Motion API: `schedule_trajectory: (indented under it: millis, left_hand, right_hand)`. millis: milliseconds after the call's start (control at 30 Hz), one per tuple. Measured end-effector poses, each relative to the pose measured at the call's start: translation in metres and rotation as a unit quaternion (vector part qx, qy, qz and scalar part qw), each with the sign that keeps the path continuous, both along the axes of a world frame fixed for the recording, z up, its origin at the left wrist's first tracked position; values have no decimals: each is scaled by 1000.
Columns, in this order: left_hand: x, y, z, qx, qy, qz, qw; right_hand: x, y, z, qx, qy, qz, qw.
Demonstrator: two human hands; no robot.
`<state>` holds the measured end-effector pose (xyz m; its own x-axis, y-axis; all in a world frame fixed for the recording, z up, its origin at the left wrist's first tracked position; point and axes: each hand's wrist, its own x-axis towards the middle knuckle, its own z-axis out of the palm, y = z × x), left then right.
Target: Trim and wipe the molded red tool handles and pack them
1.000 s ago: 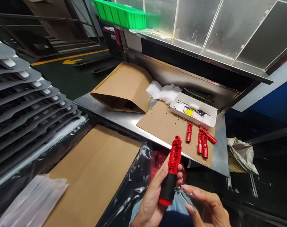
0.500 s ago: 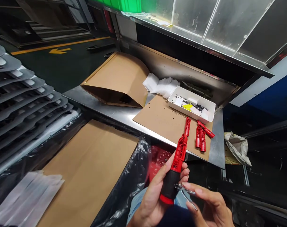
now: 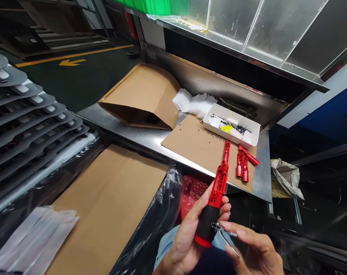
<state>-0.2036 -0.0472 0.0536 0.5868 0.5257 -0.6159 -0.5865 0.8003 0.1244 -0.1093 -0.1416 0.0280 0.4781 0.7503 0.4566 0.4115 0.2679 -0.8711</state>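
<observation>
In the head view, my left hand (image 3: 183,236) is wrapped round a red plastic housing with a black grip section (image 3: 218,187), its narrow open end pointing away from me. Small parts show in the housing's open channel, too fine to name. Between the thumb and forefinger of my right hand (image 3: 256,244) is a shiny two-legged bent metal piece (image 3: 227,231). The joined end of that piece lies against or just beside the black grip. Beyond the held housing, several more red plastic housings (image 3: 242,168) lie on a cardboard sheet (image 3: 190,139).
A white tray (image 3: 256,137) of small black parts and a yellow tag stands at the back. White sheets (image 3: 200,105) and an open cardboard box (image 3: 144,93) are left of it. Nearer lie a cardboard panel (image 3: 110,202), black plastic film (image 3: 150,214) and a red bin (image 3: 190,191).
The view has shifted slightly. Both hands keep nearly the same pose, with the red housing and the metal piece still held.
</observation>
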Motion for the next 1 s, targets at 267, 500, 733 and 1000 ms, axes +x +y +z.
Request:
schedule_trajectory:
  millis: [267,500,733,1000]
  left_hand:
    - [2,-3,0,-6,-2,-10,1000]
    - [3,-1,8,-27,-16,5,999]
    - [6,-3,6,-6,3,-10,1000]
    - [9,-5,3,16,8,-14,1000]
  right_hand:
    - [2,4,4,11,72,-17,997]
    - [14,3,18,28,168,-16,985]
    - [17,0,2,45,-35,64,996]
    - [16,0,4,42,-31,29,998]
